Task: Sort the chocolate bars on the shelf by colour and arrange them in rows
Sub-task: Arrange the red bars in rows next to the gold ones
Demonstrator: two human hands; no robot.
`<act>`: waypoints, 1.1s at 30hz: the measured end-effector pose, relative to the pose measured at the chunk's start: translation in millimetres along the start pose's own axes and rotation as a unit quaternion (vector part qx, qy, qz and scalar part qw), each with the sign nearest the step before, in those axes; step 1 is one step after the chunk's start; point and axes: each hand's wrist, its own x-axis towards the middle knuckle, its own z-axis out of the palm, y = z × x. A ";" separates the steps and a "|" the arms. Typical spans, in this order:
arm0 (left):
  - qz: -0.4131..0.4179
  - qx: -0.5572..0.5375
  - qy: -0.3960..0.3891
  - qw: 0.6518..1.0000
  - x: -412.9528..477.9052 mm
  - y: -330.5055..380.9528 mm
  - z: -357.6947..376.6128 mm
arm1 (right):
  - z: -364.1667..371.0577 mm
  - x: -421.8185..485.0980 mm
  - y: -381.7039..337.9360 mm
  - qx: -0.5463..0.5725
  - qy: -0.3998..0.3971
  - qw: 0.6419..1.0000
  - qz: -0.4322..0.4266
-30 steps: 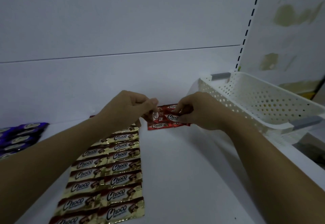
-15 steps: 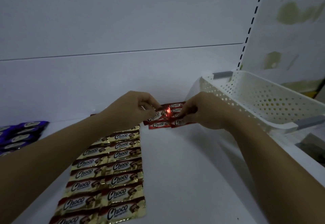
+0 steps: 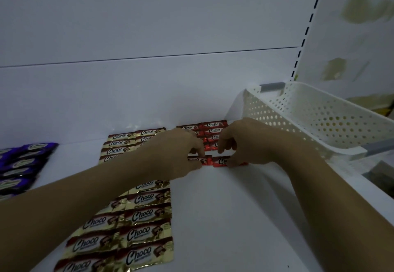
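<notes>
Red chocolate bars (image 3: 213,130) lie in two short columns at the back of the white shelf (image 3: 230,218). My left hand (image 3: 177,154) pinches one red bar (image 3: 199,160) at the front of the left column. My right hand (image 3: 245,141) presses on another red bar (image 3: 221,161) beside it, at the front of the right column. Both bars rest flat on the shelf. Gold bars (image 3: 138,218) run in two long columns to the left, partly under my left forearm. Purple bars (image 3: 23,165) lie at the far left.
A white perforated basket (image 3: 319,122) with grey handles stands at the right, tilted over the shelf's edge. The white back panel (image 3: 149,90) rises behind the bars. A slotted shelf upright (image 3: 307,26) runs up at the right.
Both hands have come down and toward me from the red stack. The red bars they held in the air now lie flat on the shelf, side by side, in front of the other red ones.
</notes>
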 end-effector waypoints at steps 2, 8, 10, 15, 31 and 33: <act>0.004 -0.001 0.000 1.000 1.1 0.3 2.4 | 2.7 1.9 -1.5 -0.012 -0.011 1.000 -0.001; -0.022 -0.030 0.040 0.999 8.1 2.2 10.0 | 8.7 9.1 4.9 -0.028 0.025 0.999 0.017; -0.032 -0.042 0.046 0.998 10.2 0.9 11.0 | 10.4 10.7 5.6 -0.026 0.041 0.999 0.018; -0.043 -0.038 0.050 0.997 13.8 0.5 11.5 | 13.2 14.6 5.2 -0.039 0.064 0.997 0.009; -0.032 -0.017 0.044 0.998 14.0 2.3 10.3 | 16.6 15.2 5.6 -0.043 0.049 0.998 0.001; -0.035 -0.022 0.059 0.997 14.4 -0.1 7.5 | 14.5 15.2 8.8 -0.034 0.055 0.998 0.004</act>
